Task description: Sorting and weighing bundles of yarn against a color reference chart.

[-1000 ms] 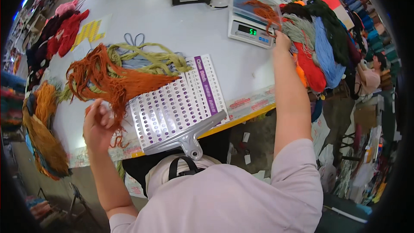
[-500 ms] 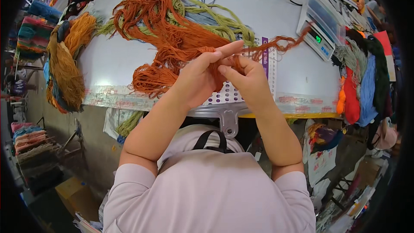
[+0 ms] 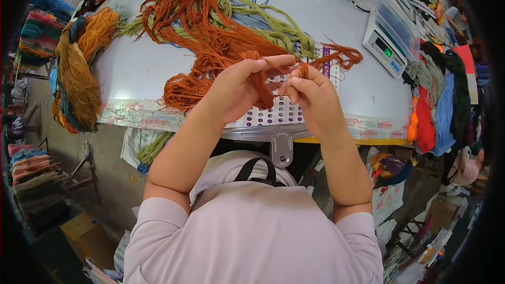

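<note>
Hank of rust-orange thread (image 3: 223,39) lies spread on the white table (image 3: 131,76), its lower right end gathered into the left hand (image 3: 235,87). That hand grasps a bunch of it in the crook of the thumb, some threads crossing over near the thumb and a thick bight hanging below the fingers; the index finger points right. Fine strands span the narrow gap to the right hand (image 3: 311,94), whose thumb and fingertips pinch a small wad of the same thread. The hank's long axis slants from upper left down toward the hands, while a curly loose tail (image 3: 344,57) trails rightward past the right hand, roughly level. Under the hands sits a white card punched with rows of holes (image 3: 284,115), held at its near edge by a silver bulldog clip (image 3: 279,137). Behind the hank, an olive-green skein (image 3: 284,25) overlaps grey-blue thread (image 3: 255,21). Farther right stands a digital scale (image 3: 386,50) with a lit green display. Golden-brown hanks (image 3: 84,79) drape over the table's left end; red (image 3: 425,123) and light-blue hanks (image 3: 446,113) drape over the right.
</note>
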The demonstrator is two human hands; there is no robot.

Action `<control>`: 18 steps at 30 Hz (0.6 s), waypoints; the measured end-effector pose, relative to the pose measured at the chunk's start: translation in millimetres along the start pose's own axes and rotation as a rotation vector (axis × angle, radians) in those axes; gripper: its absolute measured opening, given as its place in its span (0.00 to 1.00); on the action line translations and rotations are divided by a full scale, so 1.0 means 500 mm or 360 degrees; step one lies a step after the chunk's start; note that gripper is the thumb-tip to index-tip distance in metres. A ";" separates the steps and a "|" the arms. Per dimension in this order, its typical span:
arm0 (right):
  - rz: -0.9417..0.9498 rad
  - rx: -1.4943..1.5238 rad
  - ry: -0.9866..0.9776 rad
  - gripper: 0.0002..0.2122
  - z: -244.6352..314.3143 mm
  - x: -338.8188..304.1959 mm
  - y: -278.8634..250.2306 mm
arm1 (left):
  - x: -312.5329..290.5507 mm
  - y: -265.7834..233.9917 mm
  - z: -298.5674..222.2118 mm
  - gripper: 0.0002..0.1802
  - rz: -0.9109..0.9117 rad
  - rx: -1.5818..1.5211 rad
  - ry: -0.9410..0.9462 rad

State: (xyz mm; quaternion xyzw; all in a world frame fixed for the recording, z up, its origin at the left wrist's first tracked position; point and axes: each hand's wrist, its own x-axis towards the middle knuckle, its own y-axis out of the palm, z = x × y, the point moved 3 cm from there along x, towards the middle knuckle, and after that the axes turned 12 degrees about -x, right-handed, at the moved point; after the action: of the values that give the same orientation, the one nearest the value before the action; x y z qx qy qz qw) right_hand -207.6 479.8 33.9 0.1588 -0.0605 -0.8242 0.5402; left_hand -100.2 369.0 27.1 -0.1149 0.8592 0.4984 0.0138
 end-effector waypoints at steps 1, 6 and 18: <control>-0.0002 -0.0003 -0.0003 0.03 0.004 0.000 0.003 | 0.001 0.000 -0.003 0.30 -0.0045 0.0038 0.0044; 0.0003 -0.0636 0.0073 0.06 0.027 0.001 0.015 | 0.005 0.012 -0.008 0.29 -0.0053 -0.0060 0.0033; -0.1096 0.0562 -0.0270 0.08 0.252 -0.452 -0.910 | -0.306 -0.377 -0.450 0.07 -0.0483 -0.0567 0.1148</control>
State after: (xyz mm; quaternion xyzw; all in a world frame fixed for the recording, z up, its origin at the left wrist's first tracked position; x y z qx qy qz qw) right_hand -562.3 862.4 73.4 0.1916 -0.1890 -0.9443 0.1894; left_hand 108.9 113.9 0.5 -0.4074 0.6828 0.5592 -0.2345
